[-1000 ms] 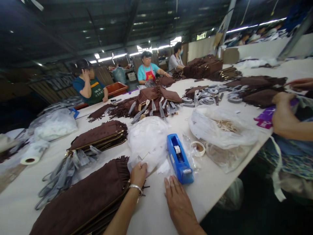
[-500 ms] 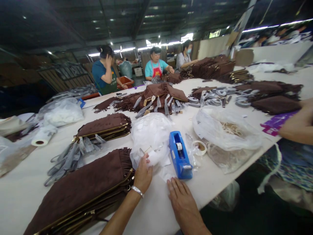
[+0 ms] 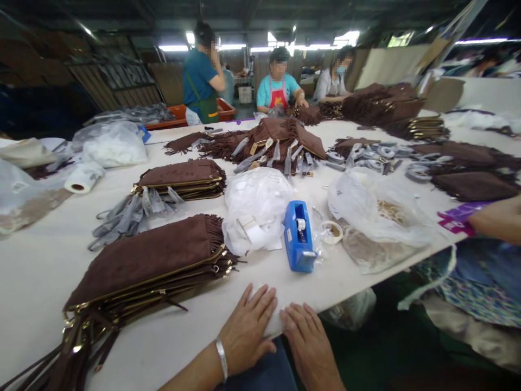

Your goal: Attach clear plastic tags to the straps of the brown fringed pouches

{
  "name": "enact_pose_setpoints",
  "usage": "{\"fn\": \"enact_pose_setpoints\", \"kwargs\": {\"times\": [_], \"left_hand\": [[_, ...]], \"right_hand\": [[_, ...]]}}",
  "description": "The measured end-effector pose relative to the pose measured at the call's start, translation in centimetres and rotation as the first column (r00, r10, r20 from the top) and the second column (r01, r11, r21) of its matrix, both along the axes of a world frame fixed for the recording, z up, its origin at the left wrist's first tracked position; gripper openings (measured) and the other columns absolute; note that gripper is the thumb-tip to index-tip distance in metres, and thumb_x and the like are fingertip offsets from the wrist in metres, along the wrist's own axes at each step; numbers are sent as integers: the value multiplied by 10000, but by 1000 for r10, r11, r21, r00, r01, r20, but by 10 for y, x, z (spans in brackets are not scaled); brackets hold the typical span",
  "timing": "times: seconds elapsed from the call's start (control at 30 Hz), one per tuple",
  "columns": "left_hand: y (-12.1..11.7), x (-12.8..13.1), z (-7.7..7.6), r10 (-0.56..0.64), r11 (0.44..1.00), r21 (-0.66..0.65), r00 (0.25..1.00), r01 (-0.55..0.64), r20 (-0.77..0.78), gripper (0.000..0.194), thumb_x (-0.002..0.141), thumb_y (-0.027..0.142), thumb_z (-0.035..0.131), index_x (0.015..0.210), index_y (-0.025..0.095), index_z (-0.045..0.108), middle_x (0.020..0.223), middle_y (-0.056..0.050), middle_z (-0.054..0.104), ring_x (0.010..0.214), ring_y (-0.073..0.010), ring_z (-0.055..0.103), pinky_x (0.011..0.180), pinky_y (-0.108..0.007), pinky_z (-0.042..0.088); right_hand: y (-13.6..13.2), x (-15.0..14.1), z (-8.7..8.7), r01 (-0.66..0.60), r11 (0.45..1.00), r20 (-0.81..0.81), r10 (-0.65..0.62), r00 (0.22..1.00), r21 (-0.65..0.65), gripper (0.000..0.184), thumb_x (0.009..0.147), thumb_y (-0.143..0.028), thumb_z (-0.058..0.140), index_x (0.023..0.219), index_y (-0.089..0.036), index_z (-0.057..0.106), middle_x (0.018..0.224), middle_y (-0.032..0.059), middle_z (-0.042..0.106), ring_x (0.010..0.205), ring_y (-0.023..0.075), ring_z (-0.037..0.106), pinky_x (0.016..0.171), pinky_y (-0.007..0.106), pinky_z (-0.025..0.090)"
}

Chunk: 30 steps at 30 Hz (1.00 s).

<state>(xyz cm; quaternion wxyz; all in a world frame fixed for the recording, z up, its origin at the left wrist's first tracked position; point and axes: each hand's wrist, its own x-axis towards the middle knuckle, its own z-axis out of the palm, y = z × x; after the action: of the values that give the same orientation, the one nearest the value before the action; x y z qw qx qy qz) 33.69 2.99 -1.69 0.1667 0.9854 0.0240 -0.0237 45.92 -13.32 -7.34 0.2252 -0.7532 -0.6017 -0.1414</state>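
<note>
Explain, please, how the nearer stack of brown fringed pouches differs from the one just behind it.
The nearer stack has bare brown straps at its left end; the farther stack has grey wrapped straps there. The nearer stack looks larger in this view, the farther stack smaller. Both have gold-coloured zips and fringe at the right.

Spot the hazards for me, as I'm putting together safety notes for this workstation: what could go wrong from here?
The blue tape dispenser has its cutting end toward the left hand and right hand; a careless forward reach might scrape fingers.
Straps dangle from the nearest brown pouches, so a snag could pull that stack askew.
The open plastic bag lies near the table edge; a bump might spill its loops.
</note>
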Motion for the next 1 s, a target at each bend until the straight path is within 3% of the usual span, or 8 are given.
{"fn": "enact_pose_setpoints", "kwargs": {"times": [0.13,0.4,0.57,0.63,0.73,0.83,0.9,1.0], "left_hand": [[-5,-17,-3,44,999,-22,998,-43,39,691,833,273,560,1437,234,226,1518,-77,266,1406,-273,153,1142,-545,50],[-8,-38,4,264,923,-329,950,-199,167,345,877,273,510,1218,237,540,1191,-60,641,1197,-230,490,1134,-516,128],[-4,-56,21,520,689,-597,854,-411,12,174,848,294,545,801,237,701,762,12,711,759,-164,626,1073,-407,249],[2,-67,26,580,544,-689,808,-479,-104,174,785,294,595,670,206,692,636,21,672,667,-163,600,915,-342,391],[11,-86,29,606,241,-846,754,-476,-252,171,711,293,625,623,155,675,600,5,649,611,-159,565,631,-255,411],[18,-103,28,616,11,-936,740,-352,-271,164,681,283,651,605,139,631,615,-11,654,617,-154,560,615,-246,396],[20,-115,24,643,-70,-955,719,-288,-264,166,673,276,668,603,146,592,607,-7,645,607,-145,550,622,-245,395],[22,-132,13,690,-128,-958,671,-256,-271,197,685,297,675,620,157,554,588,-1,628,577,-134,535,605,-244,394]], "right_hand": [[1,-1,14,9,998,-110,-16,994,-59,318,897,-136,439,1175,-204,579,1264,78,575,1212,242,474,1031,469,380],[13,-12,60,-72,997,-461,67,885,6,167,918,-189,453,903,-226,615,970,38,663,1038,199,572,953,368,430],[35,-25,99,-96,989,-715,-13,699,-112,200,912,-347,472,819,-216,591,795,10,632,780,173,589,716,277,452],[46,-31,106,-122,983,-801,-39,598,-140,232,894,-389,496,769,-207,569,710,-11,595,693,156,562,651,261,431],[62,-47,101,-178,979,-947,-40,319,-101,262,856,-453,534,863,-191,560,744,-5,603,695,156,570,625,257,438],[76,-70,91,-276,960,-998,-47,33,-54,354,823,-487,568,984,-172,551,779,20,634,662,154,583,580,254,442],[86,-86,85,-285,957,-997,-69,-22,-60,330,819,-486,577,876,-161,567,654,-6,600,558,122,532,521,228,398],[101,-106,82,-227,968,-994,-100,34,-105,344,815,-495,579,726,-164,548,523,-50,505,472,88,438,479,207,335]]}}
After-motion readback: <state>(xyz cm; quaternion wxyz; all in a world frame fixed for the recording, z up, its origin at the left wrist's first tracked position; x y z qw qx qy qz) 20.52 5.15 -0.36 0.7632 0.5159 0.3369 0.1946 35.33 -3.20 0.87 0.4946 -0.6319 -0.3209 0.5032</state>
